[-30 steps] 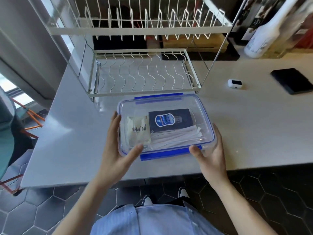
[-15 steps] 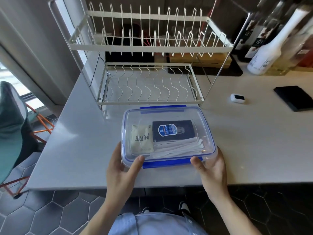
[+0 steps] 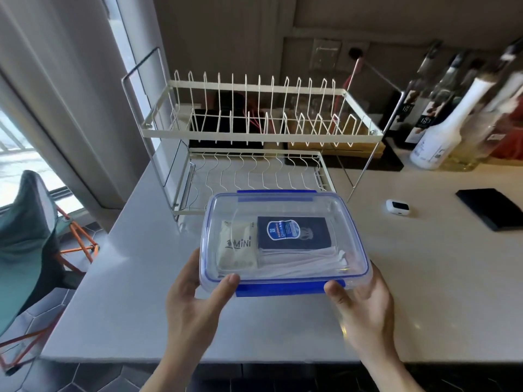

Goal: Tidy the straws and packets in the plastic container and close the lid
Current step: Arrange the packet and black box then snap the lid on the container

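Note:
A clear plastic container (image 3: 353, 233) with blue clips has its transparent lid on top and is held just above the counter near its front edge. My left hand (image 3: 195, 304) grips its near left corner, thumb on the lid. My right hand (image 3: 365, 306) grips the near right corner, thumb by the blue front clip (image 3: 280, 290). Inside lie a white packet marked MINI (image 3: 237, 244), a dark blue packet (image 3: 294, 233) and several white wrapped straws (image 3: 302, 263).
A white two-tier wire dish rack (image 3: 254, 131) stands right behind the container. To the right on the counter are a small white device (image 3: 397, 207), a black flat object (image 3: 492, 207) and several bottles (image 3: 441, 137). A teal chair (image 3: 25, 241) stands at the left.
The view has tilted up, so more of the rack and wall shows. Both hands have slid from the container's sides to its near corners, and the container seems lifted toward me.

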